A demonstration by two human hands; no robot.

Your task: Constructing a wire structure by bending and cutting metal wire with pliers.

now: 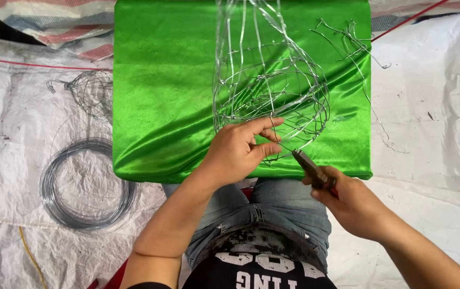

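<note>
Light, springy wire frame (270, 91) on green cloth (166, 96), pinched at near rim by left hand (238, 152), right hand (356, 206) clenched on pliers (310, 168); probably best gripped at crossings, never loose spiky ends.

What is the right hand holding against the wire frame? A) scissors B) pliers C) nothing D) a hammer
B: the right hand grips pliers whose tip meets the lower rim of the wire frame, while the left hand pinches the same rim on the green cloth.
</note>
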